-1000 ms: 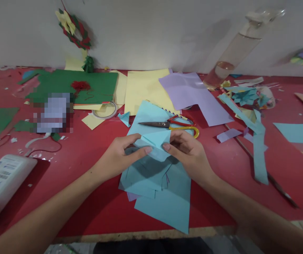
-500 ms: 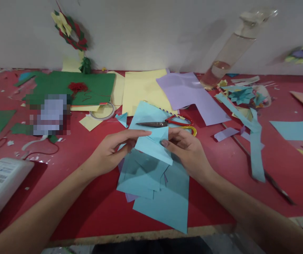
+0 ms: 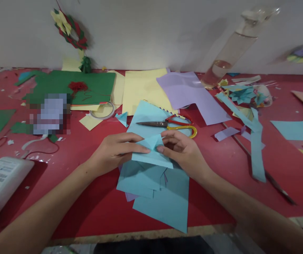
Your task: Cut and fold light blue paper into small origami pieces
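Observation:
Between my two hands is a small light-blue folded paper (image 3: 153, 158), with a raised, creased flap at its top. My left hand (image 3: 118, 148) grips its left side, thumb on top. On the right side, my right hand (image 3: 179, 148) pinches the paper near the fold; some of its fingers are hidden behind. Below lie light-blue sheets (image 3: 164, 208) in an overlapping pile, with purple paper (image 3: 131, 197) showing at one edge. Just beyond my hands rest scissors (image 3: 154, 124) with one red and one yellow handle, and a pencil (image 3: 162, 108) with a dotted pattern.
Yellow (image 3: 143, 88), purple (image 3: 188, 88) and green sheets (image 3: 98, 84) lie along the wall. A tape roll (image 3: 102, 111) sits left of the scissors. At right are a tilted spray bottle (image 3: 228, 53), paper strips (image 3: 255, 148) and a thin stick (image 3: 278, 187). A white box (image 3: 6, 180) stands at left.
The folded paper has come slightly lower and turned, and its flap now stands up in the middle. My left thumb has moved onto the paper's front, and more of the scissors' yellow handle shows.

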Demonstrator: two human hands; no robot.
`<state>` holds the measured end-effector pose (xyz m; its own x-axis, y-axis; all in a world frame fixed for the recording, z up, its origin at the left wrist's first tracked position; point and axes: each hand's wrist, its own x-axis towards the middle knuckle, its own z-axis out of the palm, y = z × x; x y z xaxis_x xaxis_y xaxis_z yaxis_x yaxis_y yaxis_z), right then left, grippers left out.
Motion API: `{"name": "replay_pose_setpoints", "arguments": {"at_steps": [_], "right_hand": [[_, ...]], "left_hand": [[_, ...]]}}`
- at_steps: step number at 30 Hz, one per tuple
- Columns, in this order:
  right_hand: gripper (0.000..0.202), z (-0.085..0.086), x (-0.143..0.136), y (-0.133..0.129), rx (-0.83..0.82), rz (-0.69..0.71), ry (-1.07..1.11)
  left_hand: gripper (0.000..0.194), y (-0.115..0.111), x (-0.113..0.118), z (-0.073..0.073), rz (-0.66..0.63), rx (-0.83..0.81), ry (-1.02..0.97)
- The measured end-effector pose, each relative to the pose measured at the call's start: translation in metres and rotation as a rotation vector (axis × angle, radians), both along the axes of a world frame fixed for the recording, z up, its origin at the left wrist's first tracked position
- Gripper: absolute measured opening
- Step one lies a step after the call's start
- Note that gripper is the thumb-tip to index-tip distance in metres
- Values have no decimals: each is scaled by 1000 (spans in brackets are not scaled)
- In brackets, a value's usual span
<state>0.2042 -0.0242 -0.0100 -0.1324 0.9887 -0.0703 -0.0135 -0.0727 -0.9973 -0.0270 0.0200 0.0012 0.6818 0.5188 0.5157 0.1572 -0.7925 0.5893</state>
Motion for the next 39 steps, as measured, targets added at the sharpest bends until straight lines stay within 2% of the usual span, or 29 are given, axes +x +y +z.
{"name": "replay_pose_setpoints", "arguments": {"at_steps": [8, 10, 12, 15, 18, 21, 24, 28, 31, 34, 39], "right_hand": [[37, 2, -3, -3, 0, 23, 2], [37, 2, -4, -4, 33, 1, 10], [28, 1, -3, -5, 86, -14, 29], [14, 2, -1, -5, 200, 50, 58], [14, 4, 1, -6, 278, 133, 58], [20, 4, 1, -7, 218, 152, 70], [22, 4, 0, -6, 107, 103, 58], [20, 5, -4, -3, 14, 39, 36], [24, 5, -5, -1, -29, 22, 91], [24, 5, -6, -1, -66, 15, 132], [26, 3, -5, -3, -102, -3, 167]], "left_hand": [[18, -1, 1, -1, 26, 36, -5], [14, -2, 2, 0, 79, 29, -15], [12, -4, 4, 1, 136, 4, -46], [8, -8, 7, 2, 237, -84, -85], [5, -12, 11, 3, 354, -223, -120], [9, -15, 16, 6, 380, -464, -170], [12, -16, 20, 9, 382, -702, -194], [16, -17, 25, 12, 319, -906, -219], [18, -18, 26, 10, 289, -1012, -258], [18, -18, 26, 7, 329, -1077, -299], [16, -18, 23, 1, 347, -1032, -313]]}}
